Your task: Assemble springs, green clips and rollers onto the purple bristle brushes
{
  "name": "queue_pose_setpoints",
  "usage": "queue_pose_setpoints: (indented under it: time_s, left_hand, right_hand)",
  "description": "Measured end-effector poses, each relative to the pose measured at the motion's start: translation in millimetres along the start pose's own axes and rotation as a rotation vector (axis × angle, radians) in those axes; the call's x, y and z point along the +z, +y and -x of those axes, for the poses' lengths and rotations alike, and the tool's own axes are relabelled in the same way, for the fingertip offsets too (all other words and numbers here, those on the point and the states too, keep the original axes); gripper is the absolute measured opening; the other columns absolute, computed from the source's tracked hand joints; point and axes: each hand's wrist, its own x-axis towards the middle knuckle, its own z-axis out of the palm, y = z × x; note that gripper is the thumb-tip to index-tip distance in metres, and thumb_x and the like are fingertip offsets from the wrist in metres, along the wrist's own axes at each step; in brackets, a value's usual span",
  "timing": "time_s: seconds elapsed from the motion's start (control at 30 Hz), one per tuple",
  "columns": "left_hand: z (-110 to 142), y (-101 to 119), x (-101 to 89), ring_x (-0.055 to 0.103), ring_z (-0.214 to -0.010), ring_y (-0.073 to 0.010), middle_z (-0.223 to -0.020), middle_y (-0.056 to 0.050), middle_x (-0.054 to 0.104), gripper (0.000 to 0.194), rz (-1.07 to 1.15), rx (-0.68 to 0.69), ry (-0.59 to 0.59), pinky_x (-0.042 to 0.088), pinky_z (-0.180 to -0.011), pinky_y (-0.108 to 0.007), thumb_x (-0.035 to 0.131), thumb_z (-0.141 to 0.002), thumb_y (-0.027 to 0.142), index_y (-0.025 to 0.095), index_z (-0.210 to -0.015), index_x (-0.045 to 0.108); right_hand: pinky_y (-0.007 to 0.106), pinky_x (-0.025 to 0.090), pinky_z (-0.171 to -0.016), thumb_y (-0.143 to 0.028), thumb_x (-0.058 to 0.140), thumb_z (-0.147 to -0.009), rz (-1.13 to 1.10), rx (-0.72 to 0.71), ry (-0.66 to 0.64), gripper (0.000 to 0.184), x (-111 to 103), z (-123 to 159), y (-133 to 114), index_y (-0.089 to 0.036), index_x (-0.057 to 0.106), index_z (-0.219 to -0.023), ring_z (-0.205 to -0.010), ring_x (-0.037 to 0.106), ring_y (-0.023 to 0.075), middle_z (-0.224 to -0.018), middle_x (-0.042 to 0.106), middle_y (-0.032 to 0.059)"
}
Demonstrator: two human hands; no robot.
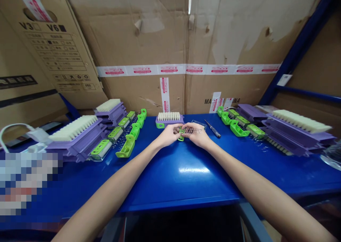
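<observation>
A: What's in your fingers rn?

B: My R hand (199, 135) has coil springs (192, 131) lying along it; fingers grasping them AFAICT. My L hand (169, 135) curls in at a small green plastic piece (181, 137); can't tell if it's gripped.

A: Where's that, & how'd they handle?

B: Mid-worktop (170, 174), just in front of a purple brush (170, 119); screwdriver (214, 130) to the R. Springs prob. v. light, bendy lengthwise, a bit slick, apt to tangle. Best hold = lightly across the coils, nr an end. Plastic prob. light but stiff; edges are OK to pinch.

A: Looks?

B: Springs: shiny silver, open coils, approx. horizontal. Plastic: bright green, mostly hidden btwn my hands.
</observation>
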Motion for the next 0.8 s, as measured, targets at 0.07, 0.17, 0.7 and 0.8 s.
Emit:
queue_pose_setpoints:
  time_s: [0.07,0.17,0.7,0.8]
  left_hand:
    - [0,1,0.6,0.050,-0.059,-0.0084,-0.072,-0.001,0.062,0.037,-0.006,-0.005,-0.001,0.041,-0.059,-0.022,0.062,-0.070,0.018,0.008,-0.105,0.064]
    - [-1,3,1.6,0.049,-0.058,-0.0077,-0.071,-0.001,0.061,0.038,-0.009,-0.007,-0.003,0.040,-0.057,-0.021,0.061,-0.070,0.017,0.008,-0.107,0.064]
    - [-1,-1,4.4,0.062,-0.077,-0.0130,-0.090,-0.007,0.070,0.041,0.136,-0.028,-0.065,0.048,-0.073,-0.025,0.061,-0.070,0.011,0.009,-0.111,0.063]
    - [-1,-2,3.1,0.063,-0.082,-0.0141,-0.097,-0.008,0.070,0.045,0.151,-0.031,-0.049,0.049,-0.076,-0.026,0.062,-0.069,0.008,0.009,-0.113,0.062]
  right_hand:
    - [0.024,0.041,-0.059,-0.025,0.070,-0.067,0.015,0.001,-0.023,0.021,-1,0,1,-0.018,0.067,-0.086,-0.060,0.056,0.0134,-0.069,0.063,-0.0009]
    - [0.022,0.036,-0.053,-0.029,0.069,-0.068,0.025,-0.001,-0.044,0.023,-3,0,-1,-0.016,0.067,-0.087,-0.054,0.052,0.0114,-0.065,0.061,-0.0015]
    - [0.023,0.041,-0.056,-0.027,0.074,-0.062,-0.154,0.073,-0.184,0.029,-9,-3,2,-0.013,0.064,-0.085,-0.058,0.054,0.0115,-0.064,0.058,-0.0019]
    - [0.023,0.044,-0.059,-0.021,0.072,-0.061,-0.182,0.097,-0.169,0.025,-8,-2,-1,-0.015,0.065,-0.084,-0.063,0.057,0.0124,-0.070,0.063,-0.0007]
